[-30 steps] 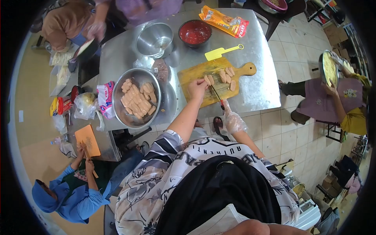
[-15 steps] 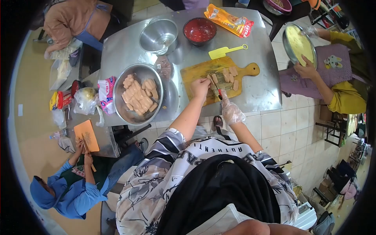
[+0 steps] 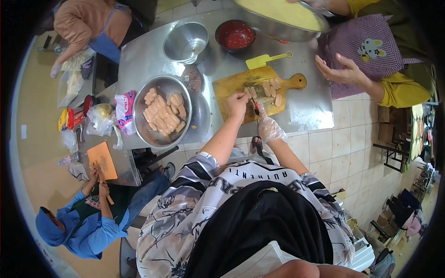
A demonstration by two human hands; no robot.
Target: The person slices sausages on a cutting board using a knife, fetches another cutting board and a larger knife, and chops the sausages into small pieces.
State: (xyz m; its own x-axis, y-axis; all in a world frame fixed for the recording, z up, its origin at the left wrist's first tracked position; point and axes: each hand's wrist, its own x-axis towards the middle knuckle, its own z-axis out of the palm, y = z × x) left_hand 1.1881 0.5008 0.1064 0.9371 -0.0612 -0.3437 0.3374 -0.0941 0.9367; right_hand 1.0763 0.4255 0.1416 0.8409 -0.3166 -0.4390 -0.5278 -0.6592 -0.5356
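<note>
A wooden cutting board [image 3: 227,90] with a handle lies on the steel table, holding several short sausage pieces [image 3: 278,100]. Over its front left part, my bare left hand [image 3: 237,104] pinches a sausage piece at the fingertips. My right hand [image 3: 270,129], in a clear plastic glove, is closed round a knife [image 3: 256,107] with a red and black handle, its blade beside that piece. Left of the board stands a large steel bowl [image 3: 137,121] of pinkish sausages. A yellow spatula [image 3: 259,61] lies just behind the board.
Behind are a steel pot [image 3: 185,42] and a red-lined bowl [image 3: 235,35]. A co-worker at the right holds a large pan [image 3: 282,28] over the table's back right; their free hand [image 3: 342,70] is near the board's handle. Another person [image 3: 81,217] cuts at an orange board [image 3: 103,157].
The co-worker at the right has come to the table and swung the pan over its back edge, covering most of the orange packet. My right hand has shifted slightly left with the knife.
</note>
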